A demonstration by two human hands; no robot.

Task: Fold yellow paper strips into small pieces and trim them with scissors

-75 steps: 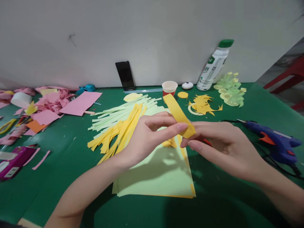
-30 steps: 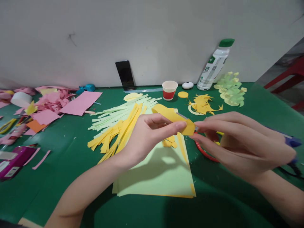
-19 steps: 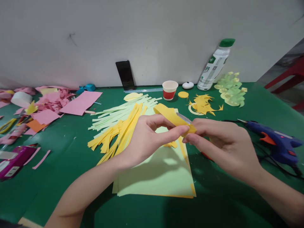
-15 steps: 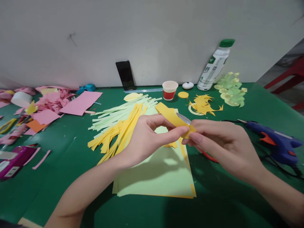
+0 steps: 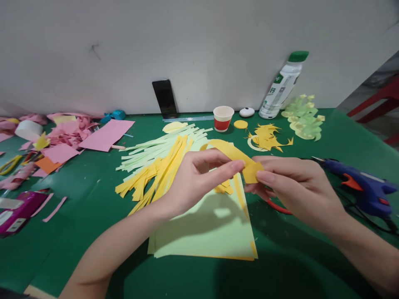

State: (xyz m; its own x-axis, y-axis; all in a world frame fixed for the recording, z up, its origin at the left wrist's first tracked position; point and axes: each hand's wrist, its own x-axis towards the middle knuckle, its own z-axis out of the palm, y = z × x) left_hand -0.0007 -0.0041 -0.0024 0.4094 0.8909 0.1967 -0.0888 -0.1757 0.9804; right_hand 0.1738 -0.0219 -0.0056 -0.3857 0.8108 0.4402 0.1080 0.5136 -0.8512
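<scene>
A yellow paper strip (image 5: 233,150) is stretched between my two hands over the table, its far part curving back and its near end folded over. Thumb and fingers of my left hand (image 5: 199,176) pinch it beside the fold. My right hand (image 5: 293,187) grips the folded end between thumb and forefinger. Under that palm shows a red handle of scissors (image 5: 279,208), kept in the same hand; the blades are hidden. Below lie pale green paper sheets (image 5: 202,232) with small yellow paper pieces (image 5: 223,187) on them. Left of these are yellow paper strips (image 5: 168,170) and light green strips (image 5: 137,153).
A paper cup (image 5: 223,119), a phone (image 5: 165,99) and a tilted bottle (image 5: 279,91) stand along the wall. Yellow spiky cutouts (image 5: 268,137) lie ahead. A blue glue gun (image 5: 358,182) with its cable lies right; pink paper (image 5: 107,135) and a purple tool (image 5: 23,211) are left.
The scissor blade seen at the strip earlier is now out of sight. The strip's end is folded over more, and my right hand has shifted slightly right.
</scene>
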